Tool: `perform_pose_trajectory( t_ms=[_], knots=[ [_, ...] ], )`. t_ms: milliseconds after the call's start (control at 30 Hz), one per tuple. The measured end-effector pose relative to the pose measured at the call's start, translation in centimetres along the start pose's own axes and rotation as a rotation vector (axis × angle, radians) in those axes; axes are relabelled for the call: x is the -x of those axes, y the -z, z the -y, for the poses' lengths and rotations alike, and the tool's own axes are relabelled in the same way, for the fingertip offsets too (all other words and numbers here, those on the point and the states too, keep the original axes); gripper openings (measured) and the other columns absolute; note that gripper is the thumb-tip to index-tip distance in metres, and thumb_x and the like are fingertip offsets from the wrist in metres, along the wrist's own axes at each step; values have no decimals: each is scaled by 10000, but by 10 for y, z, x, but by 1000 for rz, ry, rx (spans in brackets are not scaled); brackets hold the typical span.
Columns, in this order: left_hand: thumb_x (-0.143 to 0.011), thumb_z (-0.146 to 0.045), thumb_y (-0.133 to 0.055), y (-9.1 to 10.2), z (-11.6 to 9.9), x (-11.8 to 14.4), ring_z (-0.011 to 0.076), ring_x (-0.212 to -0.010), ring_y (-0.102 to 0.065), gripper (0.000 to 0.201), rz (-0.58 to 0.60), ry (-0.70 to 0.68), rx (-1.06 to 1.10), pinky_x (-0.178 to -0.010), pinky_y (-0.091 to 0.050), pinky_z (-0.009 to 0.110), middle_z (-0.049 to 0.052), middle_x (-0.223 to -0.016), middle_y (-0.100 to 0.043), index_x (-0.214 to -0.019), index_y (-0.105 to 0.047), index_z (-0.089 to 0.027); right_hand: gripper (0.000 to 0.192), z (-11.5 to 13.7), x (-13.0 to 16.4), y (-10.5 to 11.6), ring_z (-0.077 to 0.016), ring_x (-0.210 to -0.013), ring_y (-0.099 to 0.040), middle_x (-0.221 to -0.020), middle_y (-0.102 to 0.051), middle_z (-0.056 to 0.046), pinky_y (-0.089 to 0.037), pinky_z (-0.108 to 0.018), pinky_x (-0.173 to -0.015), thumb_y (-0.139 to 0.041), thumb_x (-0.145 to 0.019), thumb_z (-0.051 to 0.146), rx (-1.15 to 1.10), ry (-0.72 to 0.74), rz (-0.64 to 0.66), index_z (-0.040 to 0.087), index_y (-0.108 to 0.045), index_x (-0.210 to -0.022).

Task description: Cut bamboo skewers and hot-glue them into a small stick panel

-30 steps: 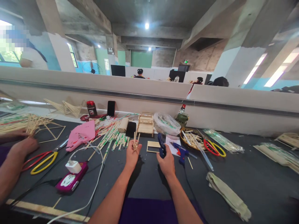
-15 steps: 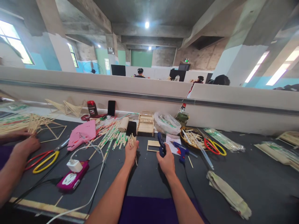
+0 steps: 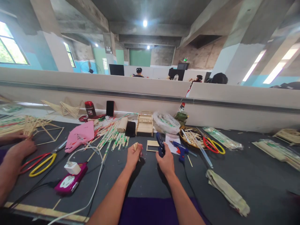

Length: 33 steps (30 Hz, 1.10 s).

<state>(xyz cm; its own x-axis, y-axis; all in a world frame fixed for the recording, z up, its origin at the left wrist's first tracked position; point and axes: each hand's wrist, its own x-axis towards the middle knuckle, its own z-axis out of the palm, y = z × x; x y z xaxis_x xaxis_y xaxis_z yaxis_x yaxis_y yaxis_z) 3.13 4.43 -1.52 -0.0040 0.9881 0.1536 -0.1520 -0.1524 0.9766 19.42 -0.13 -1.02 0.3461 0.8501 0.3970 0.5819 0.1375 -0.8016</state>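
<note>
Many bamboo sticks [image 3: 112,135], dark cluttered table [image 3: 257,175], concrete hall

Stick bundle [image 3: 135,146] mostly hidden inside left grip [image 3: 132,155]; blue cutter [image 3: 160,148] handles hidden by right grip [image 3: 166,160].

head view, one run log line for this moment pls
left hand: grips bamboo sticks | right hand: grips blue cutter | dark table

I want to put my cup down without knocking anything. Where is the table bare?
Bare dark mat lies between the right hand and the folded cloth, and right of the red-and-yellow scissors toward the stick bundles. It is crowded behind the left hand, among the chopsticks, and around the power strip.
</note>
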Motion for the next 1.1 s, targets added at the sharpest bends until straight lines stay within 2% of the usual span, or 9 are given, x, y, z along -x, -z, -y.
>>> perform_pose_trajectory(
  t_ms=[133, 267, 467, 600, 867, 967, 1100],
  knots=[
    [-815, -554, -537, 1, 6, 0, 66, -440, -442, 408, 50, -42, -41, -477, -397, 180, -60, -488, -457, -715, -540, -158, 508, 1, 0, 0, -248, -1041, -594, -1146, -624, -101, -444, -372, -913, -521, -739, 283, 6, 0, 6, 170, -502, -1234],
    [-836, -568, -487, 1, 9, -1, 66, -410, -357, 416, 45, -88, -134, -435, -310, 181, -80, -471, -380, -689, -484, -179, 503, 1, 0, -1, -249, -1054, -588, -1160, -616, -100, -443, -374, -916, -521, -738, 268, 4, 32, 1, 173, -499, -1231],
    [-876, -529, -430, 1, -3, 6, 90, -530, -347, 424, 0, -277, -368, -518, -289, 208, -54, -562, -375, -635, -436, -181, 500, 1, 1, 0, -250, -1083, -579, -1191, -604, -114, -442, -379, -933, -521, -738, 251, 23, 56, -9, 167, -502, -1230],
    [-902, -464, -419, 2, -11, 12, 94, -545, -346, 380, 22, -345, -482, -549, -277, 214, -56, -571, -368, -646, -430, -184, 510, 0, 1, -1, -251, -1105, -571, -1211, -595, -119, -433, -387, -954, -523, -741, 250, 14, 75, -4, 166, -489, -1243],
    [-910, -339, -426, 4, -14, 18, 128, -619, -510, 221, 79, -414, -690, -600, -310, 227, -5, -687, -584, -760, -508, -200, 523, -2, 1, -2, -249, -1125, -561, -1212, -596, -109, -428, -390, -970, -529, -735, 239, 18, 126, 10, 174, -482, -1251],
    [-899, -374, -455, 4, -13, 17, 121, -605, -487, 248, 53, -417, -662, -591, -304, 226, -14, -665, -561, -727, -490, -199, 521, -2, 2, -2, -244, -1089, -581, -1185, -610, -107, -450, -378, -941, -530, -731, 239, 16, 119, 10, 170, -489, -1246],
    [-902, -504, -408, 5, -2, 5, 92, -497, -361, 397, -92, -287, -346, -516, -291, 212, -58, -534, -375, -648, -395, -200, 519, -1, 2, -2, -245, -1078, -584, -1184, -608, -116, -447, -380, -943, -527, -736, 247, 11, 120, -8, 160, -489, -1246]
  ],
)
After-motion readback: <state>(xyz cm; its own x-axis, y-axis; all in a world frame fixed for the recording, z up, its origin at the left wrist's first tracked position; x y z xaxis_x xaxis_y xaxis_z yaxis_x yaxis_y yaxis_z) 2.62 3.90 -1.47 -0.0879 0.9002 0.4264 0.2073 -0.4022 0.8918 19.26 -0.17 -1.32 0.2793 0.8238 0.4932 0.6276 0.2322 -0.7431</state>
